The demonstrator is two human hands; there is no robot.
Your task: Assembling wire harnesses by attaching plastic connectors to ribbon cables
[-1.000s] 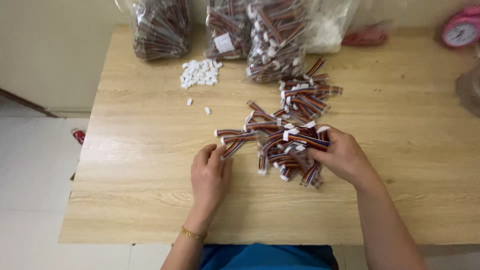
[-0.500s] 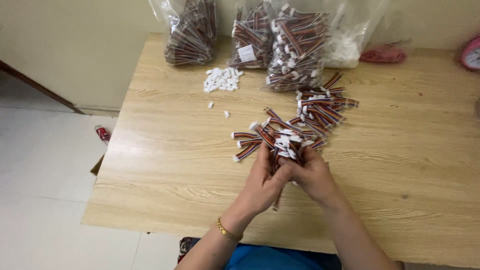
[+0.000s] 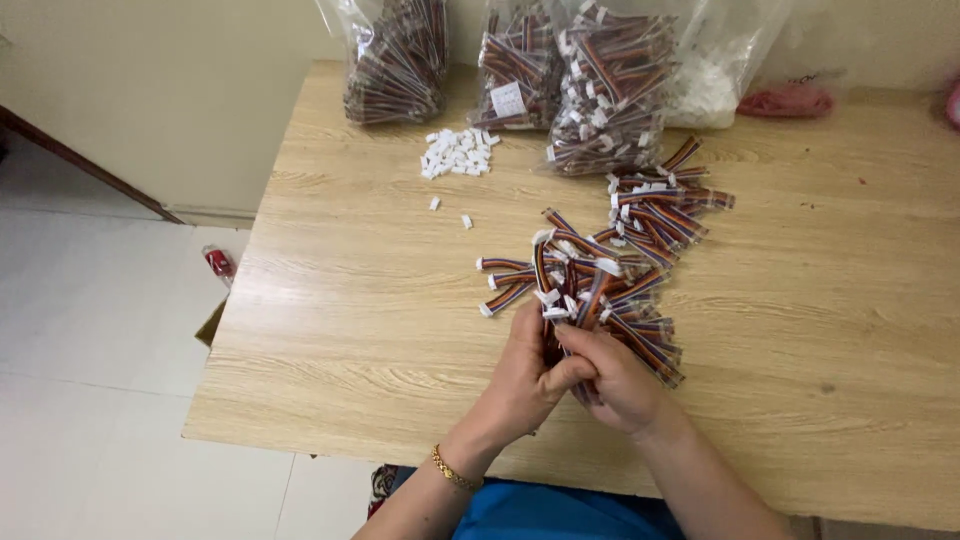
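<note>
**Wire harness bundle in both hands, near centre of the surface**

Your left hand [image 3: 525, 375] and right hand [image 3: 618, 380] meet near the surface's [image 3: 350, 330] near edge; the fingers of both are clamped together on one bundle of short multicoloured wire harnesses [image 3: 562, 300], whose white connector ends stand up just above your knuckles; a gold bracelet [image 3: 452, 470] sits on your left wrist. Just beyond and right of your hands: a loose pile of like harnesses [image 3: 640, 250], strewn toward the far right. Far left of that pile: a small heap of white connector housings [image 3: 458, 153], with two strays lying nearer. Along the far edge: clear plastic bags of harnesses [image 3: 395, 65], one bag of white parts [image 3: 705, 85], and a red item [image 3: 790, 100], too blurred to identify. On the floor, left: a small red object [image 3: 218, 263].
</note>
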